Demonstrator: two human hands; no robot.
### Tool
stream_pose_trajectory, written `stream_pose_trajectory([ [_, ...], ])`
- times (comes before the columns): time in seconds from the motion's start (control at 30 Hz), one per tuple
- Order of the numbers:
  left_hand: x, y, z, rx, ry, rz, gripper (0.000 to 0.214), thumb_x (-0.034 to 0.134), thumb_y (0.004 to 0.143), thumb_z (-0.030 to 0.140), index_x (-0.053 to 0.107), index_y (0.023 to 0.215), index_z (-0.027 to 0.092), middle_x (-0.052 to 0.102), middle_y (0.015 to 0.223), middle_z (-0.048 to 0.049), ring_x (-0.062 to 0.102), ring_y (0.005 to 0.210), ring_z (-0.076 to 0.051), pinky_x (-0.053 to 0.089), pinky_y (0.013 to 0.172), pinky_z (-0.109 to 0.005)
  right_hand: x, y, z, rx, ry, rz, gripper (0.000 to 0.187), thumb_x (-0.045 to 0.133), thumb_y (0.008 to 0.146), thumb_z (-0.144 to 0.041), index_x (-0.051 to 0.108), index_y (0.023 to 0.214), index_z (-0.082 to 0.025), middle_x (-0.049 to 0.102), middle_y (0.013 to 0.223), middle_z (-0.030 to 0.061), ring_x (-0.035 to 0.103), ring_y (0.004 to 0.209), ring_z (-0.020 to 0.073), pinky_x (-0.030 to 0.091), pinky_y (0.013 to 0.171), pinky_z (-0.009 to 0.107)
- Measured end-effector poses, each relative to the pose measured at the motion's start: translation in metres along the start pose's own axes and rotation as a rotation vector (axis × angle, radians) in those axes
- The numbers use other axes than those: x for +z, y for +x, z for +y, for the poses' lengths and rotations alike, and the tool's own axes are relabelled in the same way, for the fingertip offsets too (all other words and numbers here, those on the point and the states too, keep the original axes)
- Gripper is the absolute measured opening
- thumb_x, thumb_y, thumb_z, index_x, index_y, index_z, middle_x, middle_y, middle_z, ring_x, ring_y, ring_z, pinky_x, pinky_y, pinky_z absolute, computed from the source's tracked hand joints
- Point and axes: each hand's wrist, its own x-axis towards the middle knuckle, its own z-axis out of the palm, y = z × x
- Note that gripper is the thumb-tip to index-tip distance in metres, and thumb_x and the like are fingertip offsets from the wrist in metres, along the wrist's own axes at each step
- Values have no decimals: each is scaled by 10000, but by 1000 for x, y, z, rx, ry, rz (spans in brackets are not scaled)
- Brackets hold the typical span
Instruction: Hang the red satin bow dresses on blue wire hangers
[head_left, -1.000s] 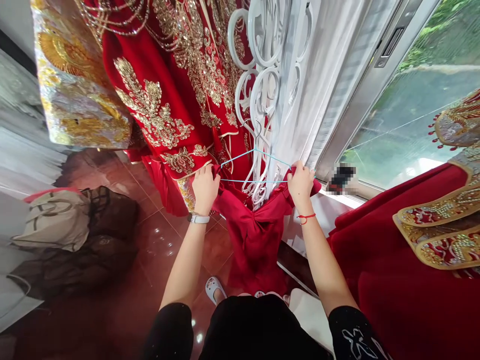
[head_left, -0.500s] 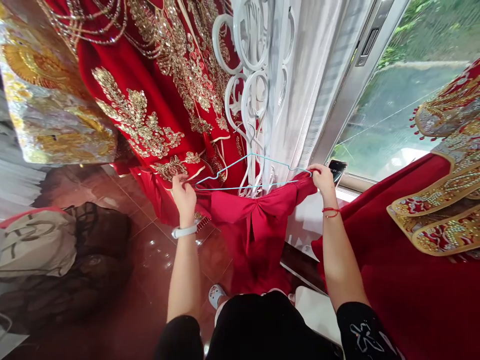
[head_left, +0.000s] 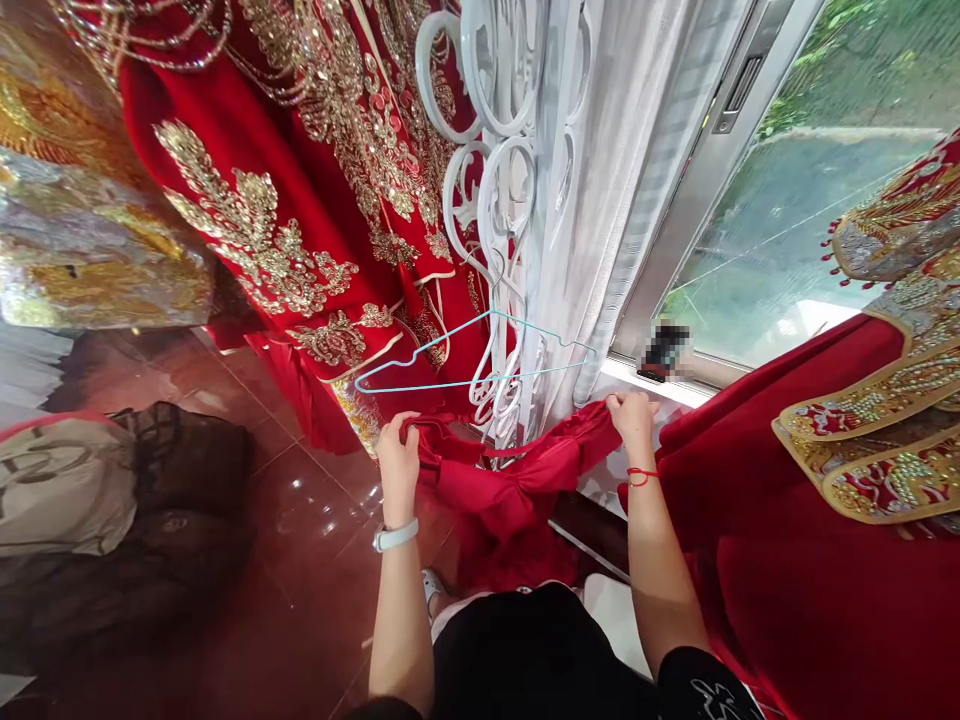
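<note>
While the left hand [head_left: 397,458] and right hand [head_left: 634,415] pinch the red dress [head_left: 506,490] by its edge, the blue hanger [head_left: 439,386] hangs clear.

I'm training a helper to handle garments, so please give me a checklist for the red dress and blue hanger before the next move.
1. Left hand grips the red dress: ok.
2. Right hand grips the dress's opposite side: ok.
3. Dress apart from the blue hanger: ok.
4. Hanger hook secure on the white stand: cannot tell.
5. Hem off the floor: cannot tell; it's hidden.
</note>
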Motion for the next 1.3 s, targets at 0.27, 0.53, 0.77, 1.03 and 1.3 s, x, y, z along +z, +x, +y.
stream_pose_trajectory([
  [0.27,2,-13,-15,-47,67,-26,252,481,921,227,693,1057,224,674,1024,-94,625,977,-257,496,929,-394,-2,-13,11,82,728,-174,254,777,710,-412,757,851,-202,794,977,88,704,713,170,641,763,384],
  [0.53,-7,-12,-29,-118,272,232,242,480,918,237,701,999,177,633,1024,-142,600,968,-298,455,957,-480,-2,6,-3,-191,831,-93,469,900,615,-476,828,1001,-218,792,1194,87,714,1195,304,575,1048,465],
  [0.77,-10,-2,-31,-82,81,60,222,493,842,246,653,991,204,648,849,-54,602,778,-218,475,805,-347,-2,8,-56,-337,695,-221,371,870,657,-398,844,968,-198,819,1082,97,761,1055,304,627,923,451],
  [1.03,-14,-15,-56,-212,76,-661,174,530,732,298,664,788,202,531,613,33,509,617,-162,403,633,-266,10,-3,-96,-380,584,-373,227,785,687,-397,834,775,-193,814,805,78,770,809,263,639,777,398],
  [1.3,0,-29,-72,-321,22,-522,160,545,751,340,636,710,213,664,718,-30,627,734,-206,486,719,-301,20,-8,-103,-509,459,-436,256,670,763,-422,750,789,-180,750,771,65,693,752,211,553,701,328],
])
